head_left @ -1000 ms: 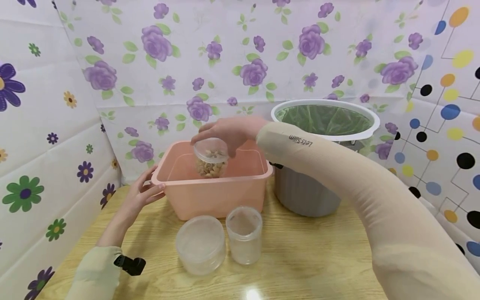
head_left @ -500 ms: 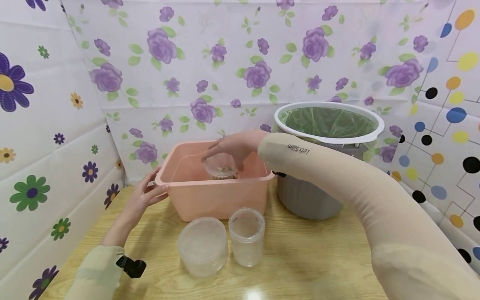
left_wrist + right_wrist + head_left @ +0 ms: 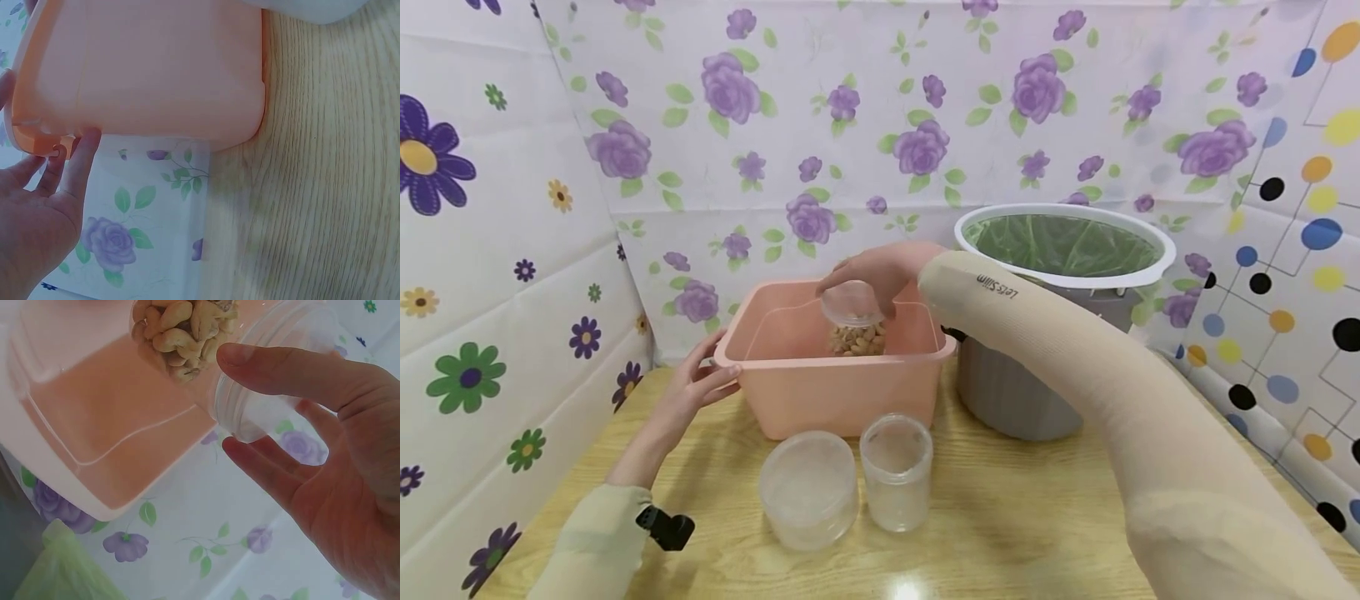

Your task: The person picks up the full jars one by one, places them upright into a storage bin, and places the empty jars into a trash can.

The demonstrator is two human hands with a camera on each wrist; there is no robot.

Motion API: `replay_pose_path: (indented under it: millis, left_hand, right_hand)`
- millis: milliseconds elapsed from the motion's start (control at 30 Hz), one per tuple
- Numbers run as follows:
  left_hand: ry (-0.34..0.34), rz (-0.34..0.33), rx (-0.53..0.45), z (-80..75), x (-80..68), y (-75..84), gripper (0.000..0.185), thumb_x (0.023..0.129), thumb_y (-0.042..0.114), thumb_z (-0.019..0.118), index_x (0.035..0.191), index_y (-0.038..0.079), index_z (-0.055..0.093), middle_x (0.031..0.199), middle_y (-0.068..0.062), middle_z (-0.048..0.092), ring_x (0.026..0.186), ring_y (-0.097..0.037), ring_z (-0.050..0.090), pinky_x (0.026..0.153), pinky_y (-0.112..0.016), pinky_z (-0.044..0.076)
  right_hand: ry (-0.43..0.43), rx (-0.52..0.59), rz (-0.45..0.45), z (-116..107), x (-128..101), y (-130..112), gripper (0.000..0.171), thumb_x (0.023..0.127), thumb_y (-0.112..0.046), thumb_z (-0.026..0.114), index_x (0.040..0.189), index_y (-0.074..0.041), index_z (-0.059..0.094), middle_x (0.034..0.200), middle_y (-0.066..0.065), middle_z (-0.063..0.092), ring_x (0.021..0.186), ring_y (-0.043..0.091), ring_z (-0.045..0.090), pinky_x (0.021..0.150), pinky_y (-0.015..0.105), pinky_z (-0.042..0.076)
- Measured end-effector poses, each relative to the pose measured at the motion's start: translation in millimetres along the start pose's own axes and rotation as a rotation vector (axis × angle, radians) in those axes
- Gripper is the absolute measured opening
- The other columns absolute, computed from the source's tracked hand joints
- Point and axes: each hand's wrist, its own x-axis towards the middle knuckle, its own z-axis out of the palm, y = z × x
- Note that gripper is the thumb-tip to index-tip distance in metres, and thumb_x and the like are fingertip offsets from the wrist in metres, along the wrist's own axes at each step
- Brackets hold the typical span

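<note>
A pink plastic basin (image 3: 842, 400) stands on the wooden table. My left hand (image 3: 694, 387) grips its left end; in the left wrist view the fingertips (image 3: 90, 139) curl under the rim. Over the basin my right hand (image 3: 880, 271) holds a clear plastic jar (image 3: 856, 337) by its lid (image 3: 850, 302), thumb on one side and fingers on the other. Cashews (image 3: 181, 331) fill its lower part. The jar's base is hidden behind the basin's front wall. In front stand a wide, low clear tub (image 3: 809, 492) and a taller clear jar (image 3: 897, 475).
A grey bin (image 3: 1015, 392) with a white rim and a green liner (image 3: 1063, 246) stands right of the basin, behind my right forearm. Flower-printed sheets (image 3: 820, 125) hang at the back and left; a dotted one (image 3: 1300, 250) hangs at the right.
My right hand lowered the cashew jar deeper into the basin, then raised it slightly, bringing more cashews into sight. It also shifted right. The left hand keeps its hold on the basin.
</note>
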Motion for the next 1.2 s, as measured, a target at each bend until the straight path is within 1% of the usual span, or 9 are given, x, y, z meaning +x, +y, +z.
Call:
replay_pose_path:
  millis: [133,300,467,733,800,933,1000,1100,1200]
  left_hand:
    - [-0.003,0.006,-0.001,0.9,0.6,0.5,0.072,0.101,0.019,0.055,0.160,0.012,0.014,0.133,-0.010,0.037,0.102,0.002,0.059,0.088,-0.018,0.056]
    - [-0.003,0.011,0.004,4.2,2.6,0.0,0.071,0.101,0.020,0.055,0.160,0.013,0.016,0.132,-0.011,0.038,0.102,0.002,0.059,0.089,-0.018,0.055]
    - [-0.005,-0.005,-0.007,7.6,3.7,1.0,0.070,0.101,0.020,0.054,0.160,0.014,0.015,0.133,-0.013,0.036,0.103,0.004,0.059,0.089,-0.018,0.055]
    - [0.007,-0.011,-0.021,6.1,2.1,2.7,0.071,0.101,0.019,0.054,0.160,0.014,0.016,0.135,-0.016,0.036,0.102,0.005,0.059,0.088,-0.017,0.055]
    - [0.004,-0.010,-0.017,5.9,2.2,2.3,0.071,0.101,0.019,0.054,0.160,0.013,0.015,0.136,-0.016,0.036,0.103,0.005,0.059,0.088,-0.017,0.055]
    - [0.003,-0.010,-0.011,6.0,3.0,1.2,0.071,0.101,0.020,0.054,0.160,0.014,0.014,0.136,-0.015,0.036,0.103,0.005,0.058,0.088,-0.017,0.055]
    - [0.002,-0.009,-0.011,5.9,3.4,1.2,0.071,0.101,0.021,0.054,0.160,0.014,0.015,0.135,-0.014,0.036,0.104,0.005,0.058,0.089,-0.017,0.055]
    - [0.001,-0.009,-0.006,5.3,3.3,1.3,0.070,0.101,0.022,0.054,0.160,0.015,0.016,0.135,-0.013,0.036,0.105,0.005,0.058,0.089,-0.017,0.055]
    - [0.002,-0.009,-0.005,4.7,2.2,1.8,0.070,0.101,0.021,0.054,0.160,0.015,0.016,0.135,-0.015,0.036,0.104,0.005,0.058,0.089,-0.017,0.055]
  right_hand:
    - [-0.018,0.031,0.028,-1,1,3,0.112,0.069,0.009,0.074,0.151,-0.052,0.027,0.167,-0.007,0.017,0.154,0.023,0.016,0.102,0.040,0.046]
    - [-0.044,0.038,0.064,3,2,6,0.112,0.070,0.005,0.078,0.147,-0.058,0.029,0.165,-0.011,0.021,0.154,0.020,0.018,0.106,0.042,0.043]
    - [-0.037,0.014,0.031,6,4,6,0.110,0.070,0.005,0.078,0.149,-0.055,0.029,0.164,-0.013,0.024,0.153,0.019,0.019,0.107,0.042,0.042]
    - [-0.027,-0.022,0.011,7,6,3,0.111,0.069,0.007,0.076,0.149,-0.054,0.029,0.163,-0.008,0.028,0.151,0.018,0.024,0.085,0.036,0.045]
    - [-0.033,-0.021,0.012,8,6,3,0.111,0.069,0.007,0.075,0.149,-0.054,0.029,0.163,-0.009,0.026,0.152,0.019,0.023,0.086,0.036,0.046]
    - [-0.027,0.005,0.017,8,6,4,0.113,0.067,0.009,0.075,0.149,-0.055,0.029,0.163,-0.012,0.025,0.153,0.019,0.020,0.099,0.039,0.045]
    - [-0.020,0.010,0.015,9,7,4,0.114,0.066,0.010,0.074,0.149,-0.054,0.029,0.163,-0.012,0.025,0.153,0.020,0.020,0.103,0.041,0.044]
    - [-0.011,0.000,0.008,10,8,5,0.114,0.067,0.011,0.074,0.150,-0.051,0.028,0.164,-0.009,0.024,0.153,0.021,0.020,0.103,0.040,0.043]
    - [-0.006,-0.005,0.002,12,10,3,0.112,0.069,0.010,0.072,0.153,-0.047,0.025,0.166,-0.003,0.020,0.153,0.023,0.019,0.095,0.039,0.046]
